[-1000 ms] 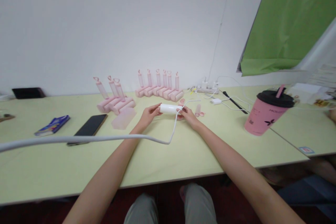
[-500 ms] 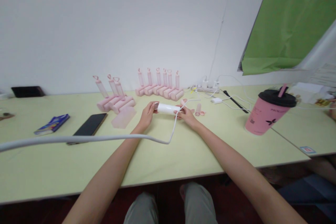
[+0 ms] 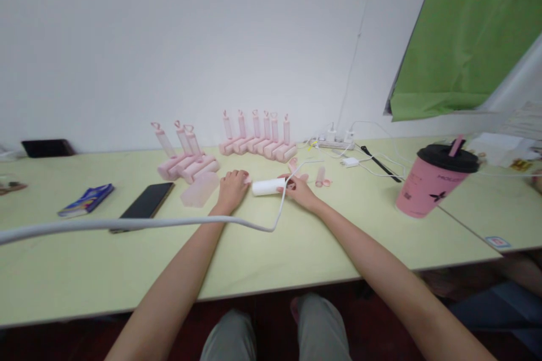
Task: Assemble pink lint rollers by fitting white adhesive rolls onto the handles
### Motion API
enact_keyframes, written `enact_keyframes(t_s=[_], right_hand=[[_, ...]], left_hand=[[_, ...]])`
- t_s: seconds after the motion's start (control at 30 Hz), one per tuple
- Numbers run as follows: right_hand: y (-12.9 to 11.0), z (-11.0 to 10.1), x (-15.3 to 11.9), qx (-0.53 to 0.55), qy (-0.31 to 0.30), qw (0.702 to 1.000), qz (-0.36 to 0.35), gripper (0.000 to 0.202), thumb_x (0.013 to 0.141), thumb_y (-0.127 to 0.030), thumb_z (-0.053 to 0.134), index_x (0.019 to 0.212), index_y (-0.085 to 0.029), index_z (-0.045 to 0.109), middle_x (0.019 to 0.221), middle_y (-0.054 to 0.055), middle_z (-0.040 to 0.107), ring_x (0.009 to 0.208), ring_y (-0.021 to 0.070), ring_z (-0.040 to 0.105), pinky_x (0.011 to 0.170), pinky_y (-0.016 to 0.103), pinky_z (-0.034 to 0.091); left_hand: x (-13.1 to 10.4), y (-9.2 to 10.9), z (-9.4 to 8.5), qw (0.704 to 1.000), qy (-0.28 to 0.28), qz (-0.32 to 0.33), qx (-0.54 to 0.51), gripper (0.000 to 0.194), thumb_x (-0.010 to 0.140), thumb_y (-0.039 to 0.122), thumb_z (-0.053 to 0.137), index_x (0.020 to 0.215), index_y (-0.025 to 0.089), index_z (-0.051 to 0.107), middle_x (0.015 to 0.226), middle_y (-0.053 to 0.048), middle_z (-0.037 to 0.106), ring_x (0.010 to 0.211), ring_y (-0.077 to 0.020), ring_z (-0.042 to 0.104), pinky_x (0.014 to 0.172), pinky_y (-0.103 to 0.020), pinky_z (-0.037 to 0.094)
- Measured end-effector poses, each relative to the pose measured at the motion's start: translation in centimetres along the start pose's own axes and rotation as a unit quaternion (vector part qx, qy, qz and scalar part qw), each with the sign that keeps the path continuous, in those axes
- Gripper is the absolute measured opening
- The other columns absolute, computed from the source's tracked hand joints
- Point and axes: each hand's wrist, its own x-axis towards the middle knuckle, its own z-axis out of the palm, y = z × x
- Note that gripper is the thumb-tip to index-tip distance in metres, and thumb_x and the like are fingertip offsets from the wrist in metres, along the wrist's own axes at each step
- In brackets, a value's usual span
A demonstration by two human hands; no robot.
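My right hand (image 3: 300, 190) is closed around the right end of a white cylinder (image 3: 267, 186), which lies level above the table. Just left of the cylinder, my left hand (image 3: 232, 189) has its fingers curled over a small pink piece (image 3: 247, 180), apart from the cylinder. Right of my right hand lie a small clear tube (image 3: 320, 176) and a pink ring (image 3: 326, 183). Beside my left hand is a translucent pink block (image 3: 200, 189). Pink holders with upright clear tubes (image 3: 191, 140) stand behind it, and another row (image 3: 282, 150) is further back.
A pink cup (image 3: 434, 183) with a black lid stands at the right. White cables, chargers and a power strip (image 3: 336, 144) lie at the back right. A phone (image 3: 148, 201) and a blue packet (image 3: 87, 201) are on the left. A cable crosses the near view.
My left hand has let go of the cylinder and moved slightly left, now with a pink piece at its fingers. The cylinder has shifted slightly nearer in my right hand.
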Motion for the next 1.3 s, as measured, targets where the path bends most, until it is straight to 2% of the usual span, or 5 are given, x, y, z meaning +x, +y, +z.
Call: enact_keyframes(t_s=[0.3, 0.4, 0.57, 0.93, 1.3], right_hand=[[-0.6, -0.3, -0.6, -0.19, 0.014, 0.974, -0.119, 0.048, 0.068, -0.026, 0.065, 0.114, -0.019, 0.054, 0.109, 0.007, 0.057, 0.102, 0.0233, 0.047, 0.09, 0.038, 0.035], [-1.2, -0.4, -0.4, -0.184, 0.031, 0.972, -0.143, 0.032, 0.068, -0.014, 0.06, 0.099, -0.021, 0.062, 0.107, 0.004, 0.058, 0.102, 0.0213, 0.048, 0.092, 0.037, 0.034], [-1.3, -0.5, 0.1, -0.186, 0.072, 0.973, -0.119, 0.012, 0.067, -0.01, 0.057, 0.065, -0.021, 0.064, 0.093, 0.003, 0.06, 0.096, 0.0206, 0.05, 0.089, 0.036, 0.036], [-0.2, -0.7, 0.4, -0.227, 0.128, 0.962, -0.085, 0.006, 0.067, -0.016, 0.06, 0.068, -0.022, 0.064, 0.096, 0.004, 0.058, 0.1, 0.0217, 0.049, 0.09, 0.039, 0.038], [-0.2, -0.8, 0.5, -0.233, 0.118, 0.964, -0.059, 0.006, 0.068, -0.017, 0.058, 0.071, -0.021, 0.061, 0.099, 0.006, 0.059, 0.103, 0.0231, 0.046, 0.09, 0.039, 0.035]], left_hand=[[0.1, -0.1, 0.3, 1.0, -0.002, -0.012, 0.022, 0.023, 0.082, 0.031, 0.046, 0.098, 0.021, 0.058, 0.102, -0.009, 0.057, 0.1, -0.0262, 0.047, 0.081, -0.038, 0.035], [0.1, -0.1, 0.2, 0.999, 0.03, -0.016, 0.013, 0.024, 0.082, 0.031, 0.046, 0.1, 0.021, 0.057, 0.105, -0.009, 0.055, 0.102, -0.0261, 0.046, 0.084, -0.039, 0.033], [0.2, 0.0, -0.1, 0.998, 0.061, -0.021, 0.002, 0.022, 0.083, 0.026, 0.043, 0.098, 0.021, 0.058, 0.105, -0.008, 0.054, 0.101, -0.025, 0.046, 0.085, -0.039, 0.033], [0.2, 0.1, -0.4, 0.998, 0.067, -0.02, -0.008, 0.02, 0.083, 0.026, 0.042, 0.094, 0.02, 0.058, 0.102, -0.008, 0.055, 0.099, -0.024, 0.047, 0.085, -0.039, 0.033], [0.2, 0.2, -0.5, 0.998, 0.061, -0.025, 0.001, 0.02, 0.083, 0.026, 0.043, 0.094, 0.02, 0.058, 0.101, -0.007, 0.055, 0.1, -0.0243, 0.047, 0.085, -0.039, 0.033]])
